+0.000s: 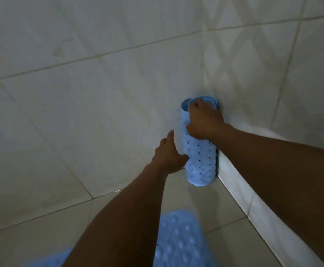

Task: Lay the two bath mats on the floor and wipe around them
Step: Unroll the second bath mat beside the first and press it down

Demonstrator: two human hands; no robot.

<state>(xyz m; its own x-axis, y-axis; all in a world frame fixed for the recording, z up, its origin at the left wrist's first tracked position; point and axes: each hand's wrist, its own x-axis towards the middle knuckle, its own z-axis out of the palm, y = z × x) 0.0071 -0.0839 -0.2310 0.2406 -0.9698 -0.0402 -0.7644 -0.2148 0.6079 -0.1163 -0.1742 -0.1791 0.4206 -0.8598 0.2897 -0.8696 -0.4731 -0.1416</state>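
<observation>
A light blue bath mat rolled into a tube, dotted with small dark holes, stands on end in the corner where the tiled floor meets the wall. My right hand grips the roll near its top, fingers curled over the rim. My left hand is against the roll's left side lower down, fingers spread and thumb touching it. A second light blue bath mat with raised bubbles lies flat on the floor at the bottom of the view, partly hidden by my left forearm.
Pale floor tiles stretch to the left and far side. A white skirting strip runs along the foot of the patterned tiled wall on the right. The light is dim.
</observation>
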